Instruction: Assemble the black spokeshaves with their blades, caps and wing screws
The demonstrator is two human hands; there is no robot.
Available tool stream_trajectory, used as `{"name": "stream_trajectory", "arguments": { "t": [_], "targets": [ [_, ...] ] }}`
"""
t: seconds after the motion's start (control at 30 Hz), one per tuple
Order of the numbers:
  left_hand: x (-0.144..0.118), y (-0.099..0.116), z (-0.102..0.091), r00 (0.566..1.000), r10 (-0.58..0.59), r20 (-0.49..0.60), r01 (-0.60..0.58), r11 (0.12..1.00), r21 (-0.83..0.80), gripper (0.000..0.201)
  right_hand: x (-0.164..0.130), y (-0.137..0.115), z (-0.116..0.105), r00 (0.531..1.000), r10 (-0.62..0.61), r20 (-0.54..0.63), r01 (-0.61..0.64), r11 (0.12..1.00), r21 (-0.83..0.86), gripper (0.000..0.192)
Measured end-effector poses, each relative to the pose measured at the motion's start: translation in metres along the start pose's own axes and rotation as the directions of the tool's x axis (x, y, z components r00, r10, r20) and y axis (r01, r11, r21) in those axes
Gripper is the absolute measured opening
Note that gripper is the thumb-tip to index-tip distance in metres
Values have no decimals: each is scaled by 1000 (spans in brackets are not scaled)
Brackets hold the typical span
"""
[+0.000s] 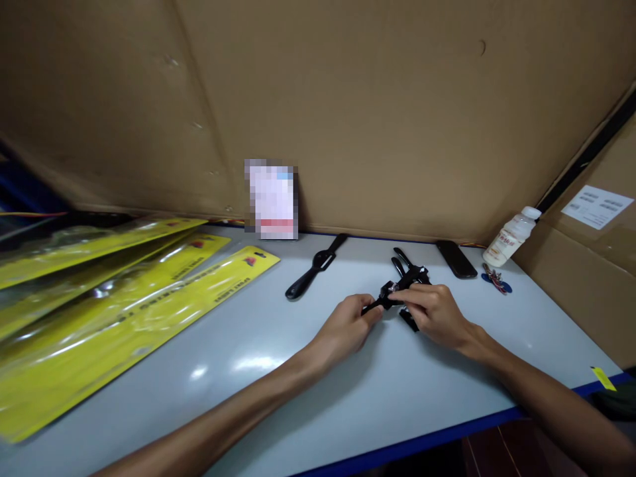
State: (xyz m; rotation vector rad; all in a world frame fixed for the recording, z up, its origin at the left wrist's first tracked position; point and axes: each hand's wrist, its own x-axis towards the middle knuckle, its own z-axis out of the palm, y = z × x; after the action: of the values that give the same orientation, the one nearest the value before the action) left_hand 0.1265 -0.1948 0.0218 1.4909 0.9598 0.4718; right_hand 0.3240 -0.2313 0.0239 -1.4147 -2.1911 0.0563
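I am looking down at a pale grey table with a blue edge (278, 391), and big brown cardboard sheets (348, 99) stand behind it like a wall.

Near the middle of the table sits a small black tool with thin black handles and a shiny metal bit (403, 286). My left hand (348, 328) is closed, with the fingers pinching the tool's near end at about 8 o'clock. My right hand (432, 311) is curled over the tool from 4 o'clock, with fingertips pressing on its middle. Both hands grip it just above the table. I think I am in the middle of fitting or turning a small part on this tool. I would say the next move needs a steady left pinch and small, careful finger work from the right.

At 10 o'clock from the tool lies a long black plastic handle piece (315, 267). At 2 o'clock lies a flat dark phone (456, 258), and just beside it a little bunch of keys with a blue tag (495, 279). Farther that way stands a small white plastic drink bottle with a white cap (511, 236). It is shut, and I cannot tell how full it is.

Far off at 9 o'clock lie shiny yellow packs in clear plastic (124, 311). I cannot make out what is inside them.
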Motion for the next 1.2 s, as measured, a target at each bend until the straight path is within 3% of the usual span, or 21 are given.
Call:
{"name": "stream_trajectory", "arguments": {
  "t": [0.2, 0.37, 0.63, 0.83, 0.93, 1.0, 1.07, 1.2],
  "targets": [
    [1, -2, 0, 1000, 6, -1, -6, 1000, 27, 21, 1, -6, 3, 995, 80, -62, -76, 995, 65, 31],
    [0, -1, -1, 1000, 12, 10, -12, 1000, 12, 23, 4, -8, 1, 971, 230, -70, -233, 972, -29, 19],
    [2, -2, -1, 1000, -4, 26, 3, 999, 39, 22, 4, -7, 5, 977, 196, -79, -193, 980, 50, 19],
    [1, -3, 0, 999, 34, 23, -37, 993, 114, 23, 2, 1, 8, 991, 27, -133, -9, 992, 129, 27],
    [0, -2, 2, 995, 96, -9, -92, 975, 200, 25, 4, 1, 8, 969, 112, -219, -63, 973, 221, 22],
    [-1, -2, 4, 983, 173, -65, -150, 951, 271, 25, 7, -2, 7, 944, 274, -184, -202, 921, 332, 14],
    [-3, -1, 6, 963, 246, -110, -195, 917, 348, 23, 10, -5, 6, 913, 405, -49, -335, 813, 477, 20],
    [-8, -2, 8, 942, 319, -106, -235, 850, 471, 15, 14, -11, 3, 859, 458, 230, -468, 519, 716, 27]
  ]
}}
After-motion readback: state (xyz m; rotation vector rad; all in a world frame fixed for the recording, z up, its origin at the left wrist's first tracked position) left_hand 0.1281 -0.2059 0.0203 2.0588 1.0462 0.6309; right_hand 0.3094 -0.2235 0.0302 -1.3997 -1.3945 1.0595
